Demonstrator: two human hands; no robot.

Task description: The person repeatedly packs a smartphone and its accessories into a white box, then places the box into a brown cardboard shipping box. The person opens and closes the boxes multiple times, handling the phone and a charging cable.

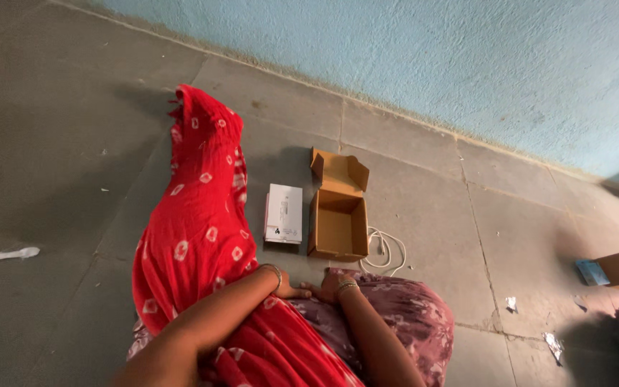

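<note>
Both hands rest low at centre frame, holding nothing: left hand (pixel 291 290) and right hand (pixel 327 287) lie with fingers loosely curled on the lap. Just above, the open brown cardboard box (pixel 338 226) stands empty; flat white carton (pixel 284 213) and white cable (pixel 385 251) lie beside it, unpacked.

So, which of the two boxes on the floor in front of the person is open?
The brown cardboard box is open, its flaps up and its inside empty. The flat white box to its left lies closed.
</note>
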